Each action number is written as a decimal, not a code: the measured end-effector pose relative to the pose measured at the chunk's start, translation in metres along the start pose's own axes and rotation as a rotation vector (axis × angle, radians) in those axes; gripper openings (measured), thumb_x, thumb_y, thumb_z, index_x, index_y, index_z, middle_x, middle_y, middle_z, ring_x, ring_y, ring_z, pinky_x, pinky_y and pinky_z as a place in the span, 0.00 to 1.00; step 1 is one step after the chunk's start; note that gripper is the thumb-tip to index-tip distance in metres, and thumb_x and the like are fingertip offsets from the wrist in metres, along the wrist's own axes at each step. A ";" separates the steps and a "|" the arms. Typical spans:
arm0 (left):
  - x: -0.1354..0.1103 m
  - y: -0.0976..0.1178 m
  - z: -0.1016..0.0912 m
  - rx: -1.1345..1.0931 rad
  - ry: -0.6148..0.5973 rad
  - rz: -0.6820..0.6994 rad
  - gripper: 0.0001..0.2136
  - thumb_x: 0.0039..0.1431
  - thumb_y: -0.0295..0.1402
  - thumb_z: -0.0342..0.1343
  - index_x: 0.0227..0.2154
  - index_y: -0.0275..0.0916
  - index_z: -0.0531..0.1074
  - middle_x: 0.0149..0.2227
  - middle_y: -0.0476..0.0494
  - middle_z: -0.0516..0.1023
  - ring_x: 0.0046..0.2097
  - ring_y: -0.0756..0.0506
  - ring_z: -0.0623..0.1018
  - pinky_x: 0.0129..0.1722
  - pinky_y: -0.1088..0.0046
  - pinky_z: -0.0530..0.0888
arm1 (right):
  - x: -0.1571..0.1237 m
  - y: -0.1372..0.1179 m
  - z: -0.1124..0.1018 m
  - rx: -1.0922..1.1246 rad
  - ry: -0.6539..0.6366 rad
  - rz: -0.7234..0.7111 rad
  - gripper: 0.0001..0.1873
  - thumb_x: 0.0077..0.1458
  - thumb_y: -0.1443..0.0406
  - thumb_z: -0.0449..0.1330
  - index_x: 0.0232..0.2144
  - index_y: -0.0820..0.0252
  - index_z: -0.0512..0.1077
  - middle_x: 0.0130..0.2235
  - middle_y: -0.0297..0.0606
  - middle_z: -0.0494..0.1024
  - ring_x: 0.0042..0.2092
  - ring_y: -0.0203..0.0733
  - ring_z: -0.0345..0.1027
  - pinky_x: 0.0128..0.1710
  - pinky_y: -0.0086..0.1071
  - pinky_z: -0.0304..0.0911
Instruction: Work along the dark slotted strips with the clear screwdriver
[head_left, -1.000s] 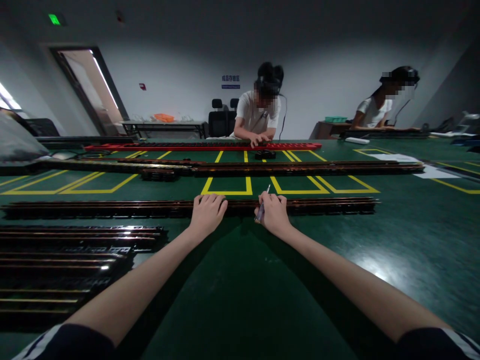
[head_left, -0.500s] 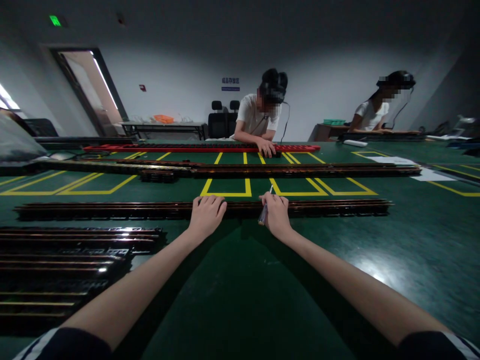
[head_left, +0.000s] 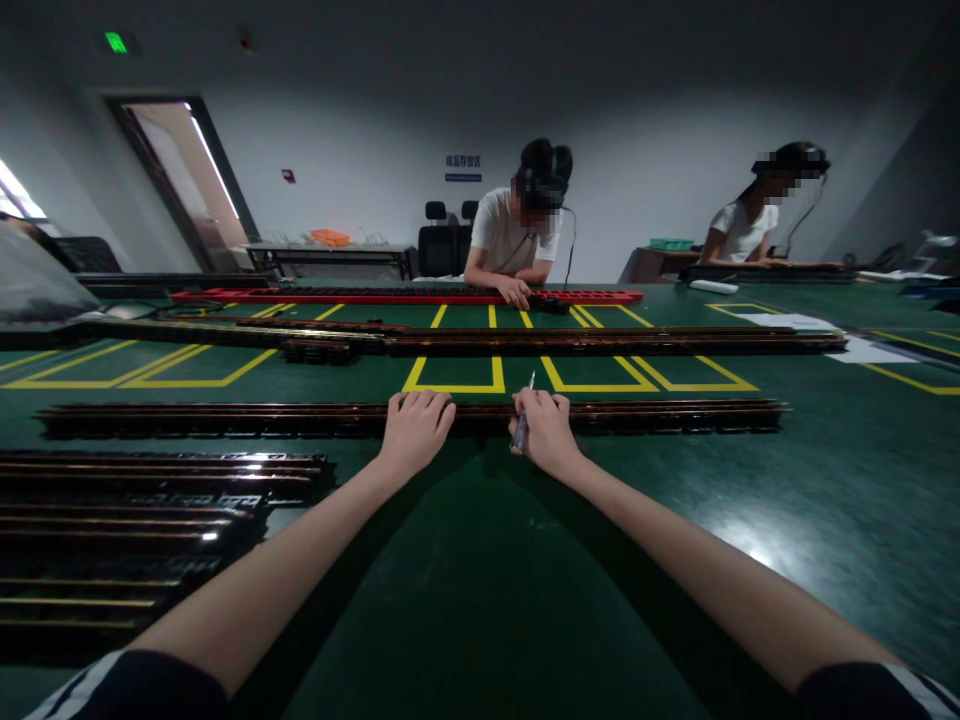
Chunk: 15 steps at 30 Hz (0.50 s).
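Observation:
A long dark strip with copper-coloured rails lies across the green table in front of me. My left hand is closed over it, fingers curled over its far side and thumb at the near right. To the right, my right hand is closed around a slim screwdriver-like tool. The tool's thin metal tip points away from me, and its translucent handle end sticks out toward me. This hand is at the same strip; the fingertips' contact with it is hidden.
More dark railed strips are stacked at the left. Beyond lies another long strip, then a red frame. A co-worker leans over the frame, hand by a black block. Another person sits right. Paper sheets lie there.
My right hand has shifted slightly left along the strip, and the tool has turned a little. My left hand stays in place. The co-worker's hand has moved left off the black block.

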<state>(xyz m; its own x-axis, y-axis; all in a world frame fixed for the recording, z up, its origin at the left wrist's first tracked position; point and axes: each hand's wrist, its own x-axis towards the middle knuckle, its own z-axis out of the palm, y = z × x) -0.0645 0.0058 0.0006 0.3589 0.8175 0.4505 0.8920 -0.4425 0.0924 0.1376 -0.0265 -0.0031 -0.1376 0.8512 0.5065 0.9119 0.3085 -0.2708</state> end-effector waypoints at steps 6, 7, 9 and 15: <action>0.000 0.001 0.000 0.026 0.024 0.001 0.20 0.66 0.38 0.35 0.45 0.38 0.71 0.47 0.40 0.76 0.49 0.41 0.72 0.53 0.56 0.61 | 0.001 -0.004 0.002 -0.064 0.053 -0.028 0.08 0.49 0.75 0.51 0.29 0.56 0.61 0.41 0.44 0.76 0.45 0.50 0.67 0.46 0.45 0.54; 0.000 0.001 0.000 0.025 0.028 0.002 0.20 0.66 0.38 0.35 0.45 0.38 0.71 0.47 0.40 0.76 0.49 0.41 0.72 0.54 0.56 0.61 | 0.001 -0.004 0.002 -0.065 0.060 -0.021 0.09 0.48 0.76 0.50 0.29 0.57 0.62 0.41 0.44 0.76 0.45 0.50 0.67 0.46 0.44 0.54; 0.000 0.001 0.000 0.013 0.026 0.003 0.20 0.66 0.38 0.35 0.45 0.39 0.71 0.47 0.40 0.75 0.50 0.41 0.72 0.54 0.56 0.61 | 0.000 -0.004 0.002 -0.053 0.070 0.012 0.10 0.49 0.76 0.49 0.28 0.57 0.62 0.41 0.43 0.76 0.45 0.49 0.67 0.46 0.44 0.54; 0.001 0.000 0.000 -0.002 0.005 0.000 0.20 0.66 0.39 0.35 0.46 0.37 0.71 0.47 0.39 0.75 0.50 0.41 0.72 0.54 0.56 0.60 | -0.003 0.000 -0.002 -0.039 0.088 0.037 0.10 0.53 0.75 0.48 0.27 0.56 0.63 0.39 0.42 0.76 0.46 0.48 0.66 0.47 0.44 0.53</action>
<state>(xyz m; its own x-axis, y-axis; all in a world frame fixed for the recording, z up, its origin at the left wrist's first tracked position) -0.0642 0.0064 0.0011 0.3576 0.8156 0.4549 0.8914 -0.4433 0.0940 0.1386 -0.0297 -0.0026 -0.0706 0.8205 0.5673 0.9302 0.2595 -0.2596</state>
